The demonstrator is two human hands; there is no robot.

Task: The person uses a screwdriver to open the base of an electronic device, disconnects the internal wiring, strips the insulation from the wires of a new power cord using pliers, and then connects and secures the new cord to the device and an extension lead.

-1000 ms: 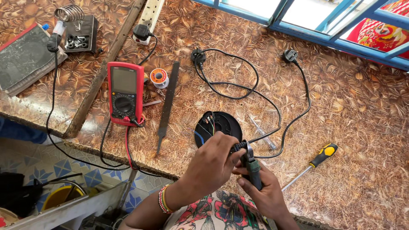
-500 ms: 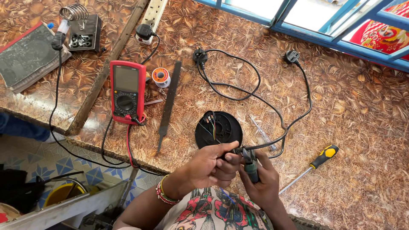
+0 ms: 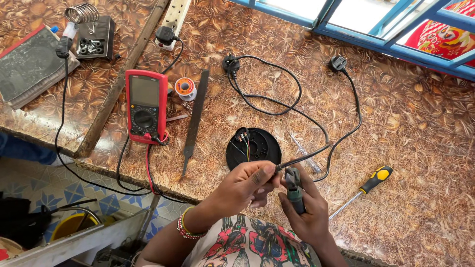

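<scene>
The left hand point(image 3: 245, 185) pinches the cut end of a black power cable point(image 3: 302, 159) between thumb and fingertips, right at the front edge of the tabletop point(image 3: 420, 148). The right hand point(image 3: 304, 212) is wrapped around the dark green handles of a small pair of pliers or cutters point(image 3: 293, 185), whose metal nose points up and away from the person and sits just beside the pinched cable end, close enough that contact cannot be ruled out; whether the nose is open or closed on the cable cannot be told.

From the hands the cable runs up and to the right along the tabletop, then curves back toward a black plug point(image 3: 338, 63) near the blue window frame point(image 3: 346, 29). So its long axis at the grip lies roughly left to right across the tool's upright nose, and both hands meet at the same point on it.

Just beyond the left hand lies a round black plastic base point(image 3: 260, 148) with coloured wires point(image 3: 243, 141) rising from it. A yellow-handled screwdriver point(image 3: 363, 190) lies to the right of the hands, a red multimeter point(image 3: 145, 106) well to the left beside a long flat file point(image 3: 195, 116).
</scene>
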